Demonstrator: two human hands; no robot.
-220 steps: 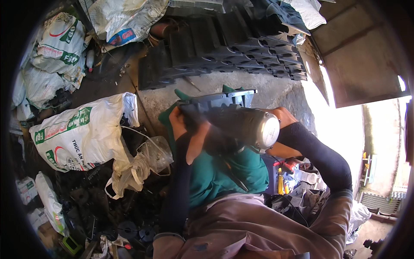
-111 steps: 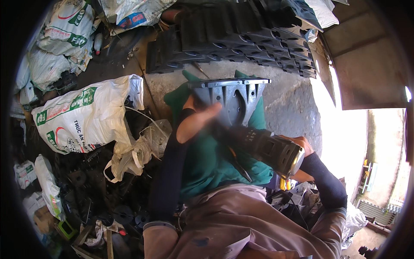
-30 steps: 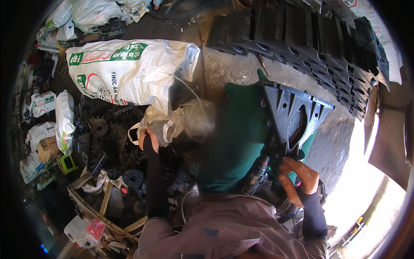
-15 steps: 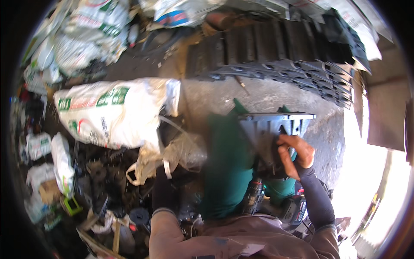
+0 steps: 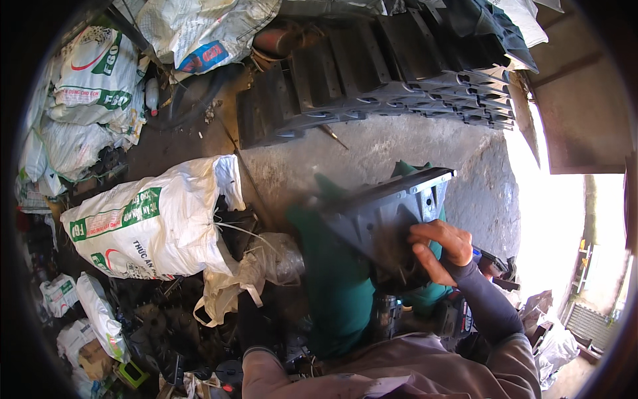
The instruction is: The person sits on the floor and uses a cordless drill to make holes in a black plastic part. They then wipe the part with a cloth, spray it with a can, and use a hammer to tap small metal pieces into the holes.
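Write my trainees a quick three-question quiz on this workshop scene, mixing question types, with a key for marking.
1. Multiple choice: Which thing is the right hand nearest to?
A) the white sack
B) the dark bracket
C) the plastic bottle
2. True or false: The cloth over the person's legs is red.
3. Short answer: Does the left hand show, and where does the left sleeve lead?

Key:
1. B
2. False; the cloth is green.
3. No; the sleeve leads toward the pale plastic bag, and the hand is out of sight.
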